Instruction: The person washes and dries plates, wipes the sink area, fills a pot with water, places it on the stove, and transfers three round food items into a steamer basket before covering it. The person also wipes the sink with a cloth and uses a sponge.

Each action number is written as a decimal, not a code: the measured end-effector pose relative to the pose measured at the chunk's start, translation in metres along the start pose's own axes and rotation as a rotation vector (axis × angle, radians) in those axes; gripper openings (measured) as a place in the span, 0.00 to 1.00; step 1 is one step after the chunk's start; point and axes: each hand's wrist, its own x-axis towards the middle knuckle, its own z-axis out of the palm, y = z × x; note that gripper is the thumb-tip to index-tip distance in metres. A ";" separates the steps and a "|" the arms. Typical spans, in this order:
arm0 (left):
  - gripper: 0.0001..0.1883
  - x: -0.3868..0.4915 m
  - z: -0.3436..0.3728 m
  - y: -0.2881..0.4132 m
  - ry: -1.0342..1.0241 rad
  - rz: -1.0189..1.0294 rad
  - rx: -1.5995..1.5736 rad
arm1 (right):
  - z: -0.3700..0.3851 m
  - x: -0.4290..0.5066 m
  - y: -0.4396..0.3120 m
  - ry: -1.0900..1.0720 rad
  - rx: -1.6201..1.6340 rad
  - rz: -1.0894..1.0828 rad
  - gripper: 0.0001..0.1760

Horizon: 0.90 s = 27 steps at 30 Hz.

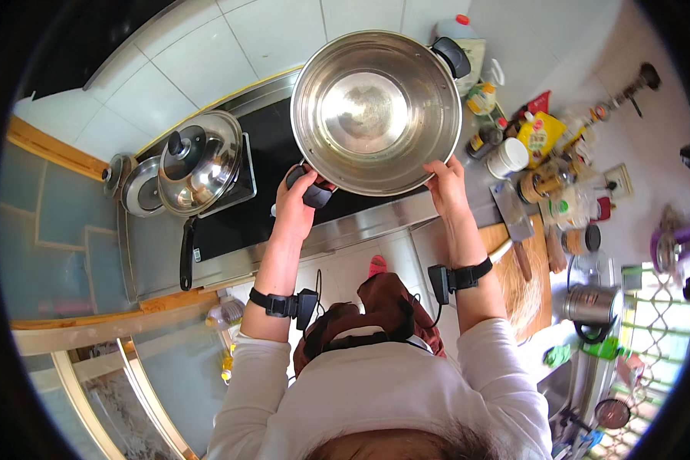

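A wide stainless-steel pot (365, 112) is held up over the black cooktop (267, 132), its open top facing me. Nothing but some stains shows inside it. My left hand (296, 198) grips one black side handle of the pot. The near right rim is pinched between the fingers of my right hand (448, 187). The pot's other black handle (453, 57) sticks out at the upper right, with no hand on it. To the left, a lidded steel pan (198, 167) with a long black handle sits on the cooktop.
Smaller lidded pots (144, 187) stand at the counter's left end. Bottles and a white tub (507, 157) crowd the right wall. A cleaver (513, 213) lies partly over a wooden cutting board (537, 287). A steel kettle (592, 305) stands near the sink (558, 382).
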 end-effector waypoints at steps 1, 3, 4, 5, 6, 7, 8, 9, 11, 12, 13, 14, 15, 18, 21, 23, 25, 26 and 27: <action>0.10 -0.016 0.006 0.004 0.003 0.001 0.007 | -0.001 -0.018 -0.003 0.019 0.010 -0.030 0.17; 0.09 -0.045 0.016 0.012 -0.081 0.009 0.021 | -0.007 -0.062 -0.007 0.105 0.021 -0.070 0.17; 0.09 -0.060 0.019 0.017 -0.165 0.018 0.023 | -0.011 -0.088 -0.006 0.091 0.083 -0.162 0.16; 0.10 -0.074 0.023 0.020 -0.252 0.025 0.022 | -0.016 -0.112 -0.008 0.148 0.084 -0.162 0.15; 0.10 -0.088 0.028 0.020 -0.326 0.036 0.036 | -0.022 -0.138 -0.010 0.169 0.087 -0.188 0.15; 0.11 -0.102 0.034 0.020 -0.344 0.027 0.047 | -0.028 -0.163 -0.012 0.193 0.091 -0.215 0.15; 0.11 -0.115 0.040 0.018 -0.373 0.022 0.038 | -0.034 -0.188 -0.011 0.229 0.120 -0.251 0.14; 0.11 -0.128 0.045 0.016 -0.403 0.015 0.027 | -0.041 -0.215 -0.011 0.262 0.131 -0.270 0.14; 0.10 -0.156 0.060 0.007 -0.471 -0.034 -0.006 | -0.058 -0.268 -0.012 0.326 0.142 -0.296 0.15; 0.10 -0.172 0.069 0.002 -0.499 -0.048 -0.011 | -0.066 -0.294 -0.015 0.353 0.138 -0.300 0.14; 0.10 -0.187 0.079 -0.003 -0.527 -0.056 -0.013 | -0.073 -0.318 -0.016 0.389 0.184 -0.322 0.14; 0.10 -0.202 0.089 -0.006 -0.574 -0.072 -0.026 | -0.079 -0.340 -0.015 0.424 0.236 -0.349 0.14; 0.10 -0.217 0.100 -0.010 -0.625 -0.089 -0.038 | -0.087 -0.361 -0.014 0.386 0.278 -0.423 0.14; 0.09 -0.258 0.129 -0.022 -0.741 -0.145 -0.055 | -0.112 -0.418 -0.007 0.507 0.318 -0.406 0.13; 0.09 -0.299 0.154 -0.035 -0.774 -0.203 -0.033 | -0.137 -0.472 0.002 0.575 0.365 -0.417 0.13; 0.08 -0.326 0.166 -0.047 -0.806 -0.234 -0.010 | -0.154 -0.504 0.008 0.615 0.383 -0.396 0.15; 0.08 -0.354 0.178 -0.065 -0.841 -0.292 -0.005 | -0.173 -0.540 0.016 0.619 0.396 -0.458 0.16; 0.08 -0.370 0.183 -0.076 -0.852 -0.323 -0.003 | -0.184 -0.559 0.018 0.629 0.396 -0.480 0.16; 0.08 -0.386 0.189 -0.088 -0.855 -0.375 -0.044 | -0.196 -0.579 0.019 0.638 0.392 -0.502 0.16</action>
